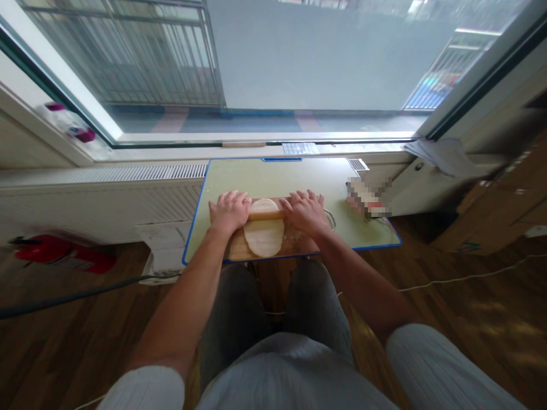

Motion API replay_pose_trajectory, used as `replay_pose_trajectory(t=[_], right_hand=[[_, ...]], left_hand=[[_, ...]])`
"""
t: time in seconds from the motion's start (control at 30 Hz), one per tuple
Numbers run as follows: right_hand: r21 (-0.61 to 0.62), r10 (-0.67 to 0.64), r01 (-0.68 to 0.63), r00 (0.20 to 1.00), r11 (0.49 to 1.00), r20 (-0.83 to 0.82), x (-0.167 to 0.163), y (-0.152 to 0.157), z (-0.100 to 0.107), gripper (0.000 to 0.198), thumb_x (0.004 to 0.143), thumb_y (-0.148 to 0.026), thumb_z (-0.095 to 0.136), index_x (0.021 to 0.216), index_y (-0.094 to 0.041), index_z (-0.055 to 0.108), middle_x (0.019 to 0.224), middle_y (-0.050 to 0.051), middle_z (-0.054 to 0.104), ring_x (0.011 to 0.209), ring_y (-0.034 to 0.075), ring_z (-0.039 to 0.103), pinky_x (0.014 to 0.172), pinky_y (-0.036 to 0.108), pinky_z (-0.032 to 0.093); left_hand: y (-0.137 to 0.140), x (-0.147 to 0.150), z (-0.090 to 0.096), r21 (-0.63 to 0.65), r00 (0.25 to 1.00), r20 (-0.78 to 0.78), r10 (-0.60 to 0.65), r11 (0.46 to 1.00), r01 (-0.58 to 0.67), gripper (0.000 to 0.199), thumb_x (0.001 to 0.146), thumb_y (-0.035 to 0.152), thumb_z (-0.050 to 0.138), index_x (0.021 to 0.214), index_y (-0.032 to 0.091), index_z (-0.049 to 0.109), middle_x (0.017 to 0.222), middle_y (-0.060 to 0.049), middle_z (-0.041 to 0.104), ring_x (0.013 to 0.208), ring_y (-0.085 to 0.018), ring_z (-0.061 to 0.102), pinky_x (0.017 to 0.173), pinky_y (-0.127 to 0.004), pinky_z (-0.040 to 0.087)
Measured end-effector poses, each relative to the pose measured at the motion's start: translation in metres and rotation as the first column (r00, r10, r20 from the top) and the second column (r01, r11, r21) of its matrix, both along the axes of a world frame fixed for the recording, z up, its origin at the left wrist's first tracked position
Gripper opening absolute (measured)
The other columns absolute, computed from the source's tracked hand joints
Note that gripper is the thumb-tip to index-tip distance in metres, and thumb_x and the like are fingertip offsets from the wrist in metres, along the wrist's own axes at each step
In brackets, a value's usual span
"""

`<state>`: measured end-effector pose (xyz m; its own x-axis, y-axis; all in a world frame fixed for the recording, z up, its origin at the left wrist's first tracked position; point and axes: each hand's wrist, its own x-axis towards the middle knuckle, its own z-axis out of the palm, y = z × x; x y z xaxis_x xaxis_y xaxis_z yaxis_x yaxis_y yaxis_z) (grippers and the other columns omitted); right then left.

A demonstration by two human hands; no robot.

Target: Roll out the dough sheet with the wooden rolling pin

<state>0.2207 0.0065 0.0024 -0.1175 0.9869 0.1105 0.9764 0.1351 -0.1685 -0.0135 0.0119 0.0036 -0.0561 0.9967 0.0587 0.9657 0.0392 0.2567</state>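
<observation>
A wooden rolling pin (267,216) lies crosswise on a flat, roughly oval sheet of dough (264,240). My left hand (231,209) is over the pin's left end, and my right hand (306,212) is over its right end. Both hands press down on it from above with the fingers pointing away from me, and they hide the pin's ends. Dough shows on both the far and near sides of the pin. Beneath it is a wooden board (294,242) with pale dusty marks, and a metal loop handle (331,218) shows at its right.
The board rests on a pale, blue-edged table (325,173) below a large window. On its right side lies a blurred-out item (368,199). A radiator (106,199) and fire extinguisher (64,253) are left; a cardboard box (491,210) stands right. A bottle (70,122) is on the sill.
</observation>
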Motion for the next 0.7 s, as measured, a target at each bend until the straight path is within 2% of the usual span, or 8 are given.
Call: replay_pose_trajectory(t=[0.27, 0.43, 0.57, 0.7], right_hand=[[-0.067, 0.025, -0.027, 0.999, 0.997, -0.029, -0.002, 0.036, 0.003, 0.063, 0.111, -0.067, 0.034, 0.150, -0.029, 0.066, 0.161, 0.012, 0.061, 0.150, 0.040, 0.044, 0.124, 0.068, 0.029], [-0.076, -0.070, 0.062, 0.991, 0.995, -0.110, -0.008, 0.060, 0.002, 0.067, 0.107, -0.068, 0.043, 0.147, -0.021, 0.068, 0.156, 0.016, 0.065, 0.148, 0.037, 0.049, 0.126, 0.066, 0.028], [-0.038, -0.094, 0.090, 0.988, 0.995, -0.125, -0.011, 0.074, 0.003, 0.060, 0.106, -0.061, 0.049, 0.140, -0.018, 0.072, 0.149, 0.017, 0.069, 0.141, 0.036, 0.056, 0.124, 0.062, 0.033], [-0.042, -0.120, 0.116, 0.988, 0.992, -0.100, -0.012, 0.088, 0.004, 0.057, 0.106, -0.059, 0.049, 0.139, -0.018, 0.073, 0.145, 0.018, 0.072, 0.137, 0.036, 0.060, 0.120, 0.056, 0.038]], left_hand=[[0.036, -0.003, 0.002, -0.071, 1.000, 0.005, 0.007, 0.997, -0.007, 0.053, 0.106, 0.049, 0.035, 0.143, 0.035, 0.070, 0.164, -0.008, 0.058, 0.147, -0.037, 0.052, 0.124, -0.066, 0.036], [0.052, -0.001, 0.005, -0.034, 0.999, 0.012, 0.035, 0.999, -0.035, 0.052, 0.106, 0.042, 0.033, 0.130, 0.028, 0.077, 0.150, -0.015, 0.067, 0.137, -0.037, 0.059, 0.117, -0.063, 0.043], [0.066, 0.000, 0.006, 0.018, 0.998, -0.005, 0.062, 0.998, -0.062, 0.054, 0.106, 0.039, 0.031, 0.128, 0.023, 0.078, 0.144, -0.018, 0.070, 0.133, -0.037, 0.061, 0.114, -0.058, 0.045], [0.079, 0.001, 0.006, 0.020, 0.997, -0.015, 0.073, 0.997, -0.073, 0.054, 0.105, 0.039, 0.032, 0.128, 0.021, 0.078, 0.143, -0.019, 0.070, 0.132, -0.037, 0.061, 0.114, -0.059, 0.044]])
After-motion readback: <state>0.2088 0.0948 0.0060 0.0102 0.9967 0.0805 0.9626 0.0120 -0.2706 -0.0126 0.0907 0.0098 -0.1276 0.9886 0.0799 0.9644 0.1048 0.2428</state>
